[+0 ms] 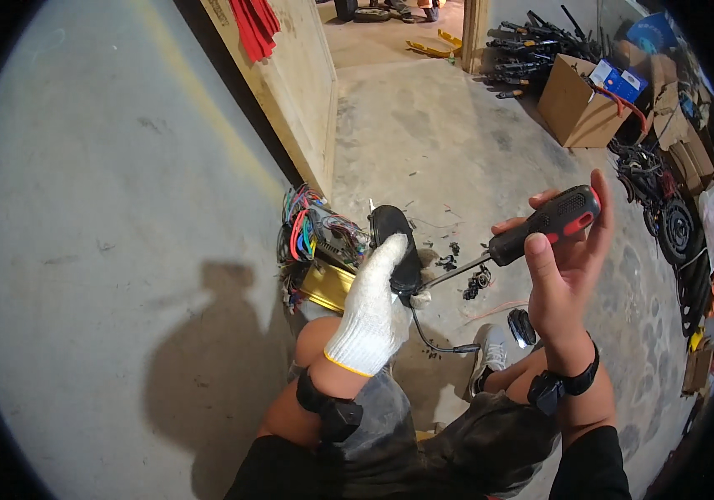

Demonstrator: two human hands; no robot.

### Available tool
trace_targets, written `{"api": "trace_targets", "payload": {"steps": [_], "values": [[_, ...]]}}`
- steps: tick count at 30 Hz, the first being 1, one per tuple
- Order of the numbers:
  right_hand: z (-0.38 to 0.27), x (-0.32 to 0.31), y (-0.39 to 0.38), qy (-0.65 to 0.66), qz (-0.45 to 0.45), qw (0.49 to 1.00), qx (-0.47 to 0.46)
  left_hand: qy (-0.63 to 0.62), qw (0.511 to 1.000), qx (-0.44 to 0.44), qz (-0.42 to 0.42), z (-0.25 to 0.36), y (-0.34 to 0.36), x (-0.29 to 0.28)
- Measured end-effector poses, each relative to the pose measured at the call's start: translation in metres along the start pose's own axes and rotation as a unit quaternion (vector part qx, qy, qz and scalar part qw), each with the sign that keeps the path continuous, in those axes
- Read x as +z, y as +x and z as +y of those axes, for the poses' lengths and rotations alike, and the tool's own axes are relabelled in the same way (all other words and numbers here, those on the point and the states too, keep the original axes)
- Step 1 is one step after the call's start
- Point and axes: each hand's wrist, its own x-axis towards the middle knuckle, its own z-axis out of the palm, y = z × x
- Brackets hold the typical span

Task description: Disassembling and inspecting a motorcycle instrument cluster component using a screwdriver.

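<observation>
My left hand (365,308), in a white knit glove, grips a black oblong housing (390,221) with a dark cable hanging from it to a connector. My right hand (565,275), bare, holds a black and red screwdriver (532,229), its shaft slanting down-left to the housing's lower right end. Beyond my left hand, bundles of coloured wires (303,225) and a gold metal box (328,283) lie by the wall. Small black parts (478,283) are scattered on the floor to the right of the housing.
An open door (298,108) with red cloth stands left. At top right are a heap of black tubes (515,54) and a cardboard box (573,108); cables and clutter (673,229) line the right side. My knees and a sneaker (490,354) are below. Yellow parts (432,47) lie beyond the doorway.
</observation>
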Motion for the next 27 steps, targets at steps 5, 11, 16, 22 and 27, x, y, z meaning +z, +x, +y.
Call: {"api": "trace_targets", "payload": {"steps": [5,11,16,22,27], "values": [[0.002,0.002,-0.002,0.018,-0.013,1.000,-0.002,0.007,1.000,0.009,0.019,0.002,-0.002,0.000],[0.003,-0.006,-0.005,-0.017,-0.111,0.991,-0.078,0.053,0.998,-0.021,0.027,0.004,0.001,-0.003],[0.000,-0.008,0.005,-0.024,-0.098,0.993,-0.068,0.077,0.996,-0.019,0.039,-0.001,0.004,-0.008],[0.000,-0.023,0.009,-0.004,-0.110,0.992,-0.056,0.046,0.998,0.009,0.028,0.000,0.000,0.000],[-0.006,-0.019,0.013,-0.021,-0.125,0.990,-0.062,0.054,0.997,-0.014,0.048,-0.002,0.004,0.000]]}}
